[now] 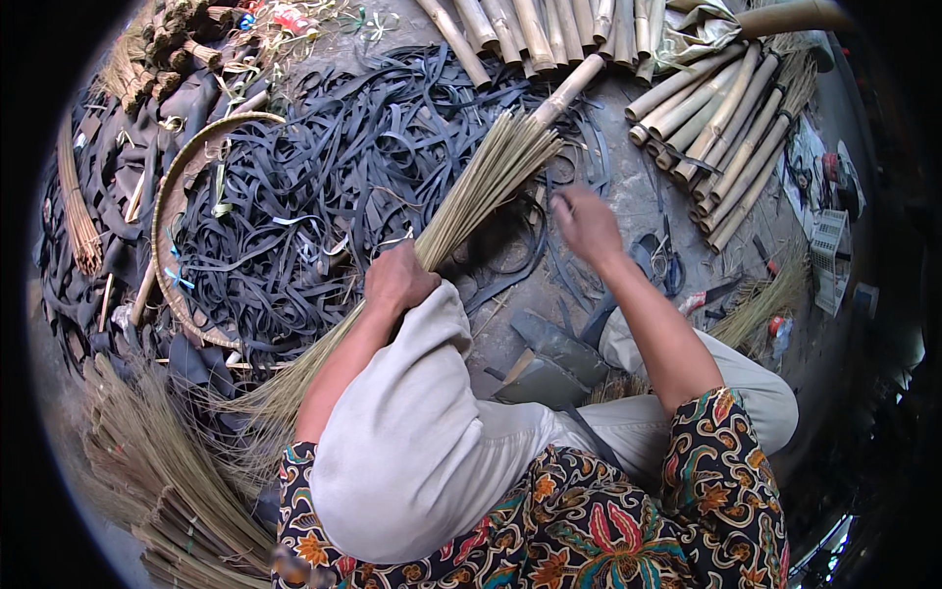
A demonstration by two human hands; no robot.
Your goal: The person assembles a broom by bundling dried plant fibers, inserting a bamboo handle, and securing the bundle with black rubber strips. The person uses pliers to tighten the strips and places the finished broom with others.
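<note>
My left hand [400, 283] is wrapped round a bundle of thin straw-coloured broom sticks [489, 187], beside my raised knee. The bundle slants up to the right, its thick cut ends fanned out, its fine ends trailing lower left past my forearm. At its upper end lies a bamboo tube [569, 90]; whether it is inside the bundle or behind it I cannot tell. To the right of the bundle, my right hand [587, 224] is raised with fingers curled closed. What it holds, if anything, is hidden. A dark rubber strip [535, 257] curves below the bundle.
Tangled dark rubber strips [334, 187] cover the floor at left, beside a round woven tray [162, 221]. Bamboo tubes [726, 128] lie at upper right. Scissors [673, 275] and a knife [721, 292] rest at right. Loose broom sticks [157, 442] are piled lower left.
</note>
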